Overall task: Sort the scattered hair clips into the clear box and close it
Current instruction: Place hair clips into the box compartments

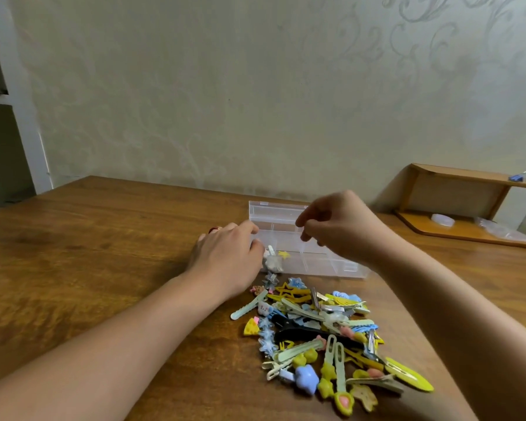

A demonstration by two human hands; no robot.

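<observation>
Here, at far left, a white door frame (22,117) meets the pale patterned wallpaper (225,86), and a brown wooden table (88,253) fills the foreground. The left hand (225,256) lies palm down on the table against the left end of the clear plastic compartment box (289,235), a red-tipped nail showing at its far edge; its fingertips are hidden behind the box wall, so whether they grip anything cannot be told. Just beside those fingers, in the box's near-left compartment, lie a whitish clip (272,259) and a small yellow star clip (283,254). The box stands open, its transparent lid (274,211) raised at the rear, and the other visible compartments hold nothing that can be made out. The right hand (337,226) hovers over the middle of the box with fingers loosely curled downward; no object is visible between them. Nearer the viewer, just in front of the box, the pile of scattered hair clips (322,335) rests on the table: yellow, pale green, blue and pink pieces, with one long black clip (304,329) across the middle. At far right stands a low wooden shelf (456,205) against the wall, bearing a small blue clip (516,177) on top and a white round object (442,220) on its base.
</observation>
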